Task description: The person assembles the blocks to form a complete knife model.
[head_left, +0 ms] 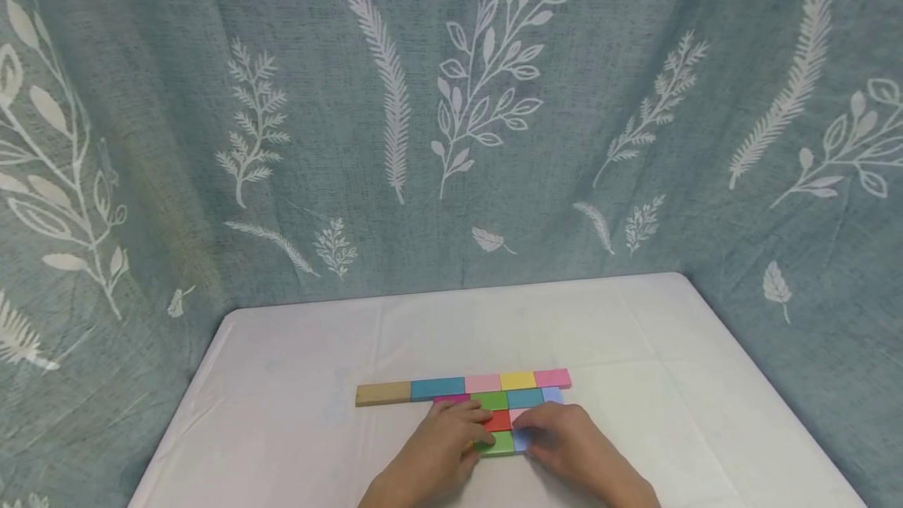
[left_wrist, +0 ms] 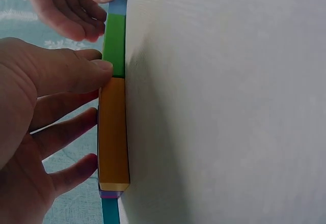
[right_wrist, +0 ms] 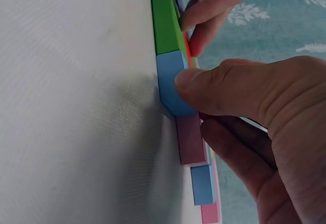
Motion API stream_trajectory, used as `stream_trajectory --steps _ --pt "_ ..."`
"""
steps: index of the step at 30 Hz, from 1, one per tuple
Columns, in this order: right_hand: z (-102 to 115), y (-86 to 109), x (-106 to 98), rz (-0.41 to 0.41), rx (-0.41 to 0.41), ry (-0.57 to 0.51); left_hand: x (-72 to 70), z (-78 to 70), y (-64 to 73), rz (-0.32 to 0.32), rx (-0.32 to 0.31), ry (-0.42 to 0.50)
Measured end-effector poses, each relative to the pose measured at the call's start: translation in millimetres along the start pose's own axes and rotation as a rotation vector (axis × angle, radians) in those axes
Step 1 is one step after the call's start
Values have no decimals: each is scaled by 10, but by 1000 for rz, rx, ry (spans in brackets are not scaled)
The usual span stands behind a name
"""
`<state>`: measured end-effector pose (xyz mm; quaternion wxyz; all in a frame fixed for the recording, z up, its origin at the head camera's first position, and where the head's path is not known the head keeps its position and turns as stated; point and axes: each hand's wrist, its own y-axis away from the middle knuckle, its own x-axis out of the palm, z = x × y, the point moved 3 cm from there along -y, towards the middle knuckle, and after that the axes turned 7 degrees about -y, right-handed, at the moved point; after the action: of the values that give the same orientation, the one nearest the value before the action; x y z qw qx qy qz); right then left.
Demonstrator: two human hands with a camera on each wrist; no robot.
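Flat coloured blocks lie in several rows pushed together on the white table. My left hand (head_left: pixel 437 441) rests over the left part of the near rows, fingers spread and fairly straight. In the left wrist view its thumb touches the front edge where the green block (left_wrist: pixel 114 43) meets the orange block (left_wrist: pixel 113 137). My right hand (head_left: pixel 577 445) pinches the light blue block (right_wrist: pixel 170 76) at the right end of the front row, thumb on its near face. Beside it are a red block (head_left: pixel 500 420) and a pink block (right_wrist: pixel 190 140). The left hand hides part of the rows.
The far row runs longer to the left, ending in a tan block (head_left: pixel 383 393) beside a teal block (head_left: pixel 437 389). A yellow block (head_left: pixel 518 380) and a bright pink block (head_left: pixel 553 378) sit at its right. White cloth covers the table (head_left: pixel 296 351); a patterned curtain (head_left: pixel 303 139) surrounds it.
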<state>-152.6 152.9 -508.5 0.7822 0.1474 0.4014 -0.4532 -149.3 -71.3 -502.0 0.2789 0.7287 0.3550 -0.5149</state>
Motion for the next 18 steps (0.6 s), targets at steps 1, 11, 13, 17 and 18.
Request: stream_trajectory --steps 1,11,13,17,18 --pt "5 3 -4 -1 -3 1 1 -2 1 -6 4 -5" --pt "14 6 -8 -3 -29 18 12 -31 33 -94 61 -50" --pt "4 5 -8 -16 -34 7 4 -36 34 -92 65 -52" --pt "-16 20 -38 -96 -73 -43 -24 -44 33 -86 64 -53" --pt "-17 26 -56 -121 -85 -57 -30 -46 33 -87 63 -55"
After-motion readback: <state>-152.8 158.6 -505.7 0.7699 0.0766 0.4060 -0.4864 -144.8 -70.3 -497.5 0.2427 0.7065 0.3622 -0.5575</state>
